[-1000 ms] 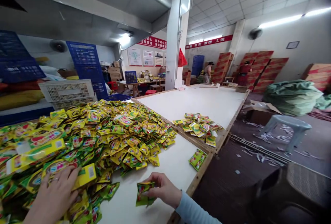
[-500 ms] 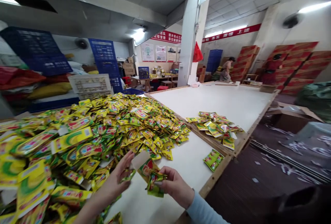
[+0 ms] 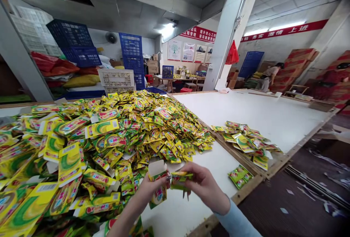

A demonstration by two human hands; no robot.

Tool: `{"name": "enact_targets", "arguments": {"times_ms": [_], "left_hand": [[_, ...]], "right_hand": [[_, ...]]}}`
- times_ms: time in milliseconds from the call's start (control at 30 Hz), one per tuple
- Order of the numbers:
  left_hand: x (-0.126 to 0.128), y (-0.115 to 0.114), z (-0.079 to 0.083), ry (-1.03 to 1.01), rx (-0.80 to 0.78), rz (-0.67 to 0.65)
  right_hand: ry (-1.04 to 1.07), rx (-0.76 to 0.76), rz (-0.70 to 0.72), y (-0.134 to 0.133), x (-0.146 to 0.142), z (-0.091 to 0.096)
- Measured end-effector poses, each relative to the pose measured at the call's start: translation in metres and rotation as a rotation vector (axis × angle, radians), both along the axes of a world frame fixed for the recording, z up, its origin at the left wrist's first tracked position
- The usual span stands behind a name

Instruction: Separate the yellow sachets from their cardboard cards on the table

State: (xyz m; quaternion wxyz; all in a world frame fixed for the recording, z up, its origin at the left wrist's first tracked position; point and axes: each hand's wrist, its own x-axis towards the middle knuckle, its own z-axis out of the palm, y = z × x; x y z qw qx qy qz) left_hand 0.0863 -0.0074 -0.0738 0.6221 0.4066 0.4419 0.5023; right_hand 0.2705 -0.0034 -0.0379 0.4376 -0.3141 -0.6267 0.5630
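My left hand [image 3: 149, 189] grips a small yellow-green carton [image 3: 158, 178] upright, its white top flap open. My right hand [image 3: 203, 186] pinches a few yellow-green sachets [image 3: 179, 179] at the carton's open mouth. Both hands hover over the white table [image 3: 188, 211] near its front edge. Just left of them lies a big heap of sachets and flat cartons [image 3: 109, 138].
A smaller pile of sachets [image 3: 246, 140] lies on a second white table [image 3: 273, 116] to the right, a small stack of sachets [image 3: 240, 175] sits at the wooden edge. Blue and white crates [image 3: 117, 73] stand behind. Two people work by stacked red boxes [image 3: 300, 62] far right.
My left hand left the heap with a carton and opened it. My right hand lifted its sachets off the table to the carton's mouth. The view swung left.
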Motion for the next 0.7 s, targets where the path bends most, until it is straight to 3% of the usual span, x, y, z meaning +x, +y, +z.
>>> {"name": "enact_targets", "arguments": {"times_ms": [100,267,400,533,600,700], "left_hand": [[0.007,-0.001,-0.004,0.042,0.018,-0.093],[0.017,-0.003,-0.007,0.119,0.072,-0.182],[0.015,-0.006,-0.01,0.206,0.146,-0.212],[0.016,-0.007,-0.018,0.279,0.117,-0.297],[0.016,-0.007,-0.02,0.28,0.068,-0.341],[0.014,-0.008,-0.017,0.244,0.002,-0.433]], "right_hand": [[0.001,0.025,0.012,0.013,-0.009,0.011],[-0.192,0.173,0.098,0.03,-0.02,0.013],[-0.643,0.37,0.065,0.023,-0.019,0.017],[-1.001,0.538,0.151,0.008,-0.022,0.025],[-0.998,0.572,0.19,0.004,-0.021,0.028],[-0.82,0.485,0.219,0.004,-0.013,0.031]]}}
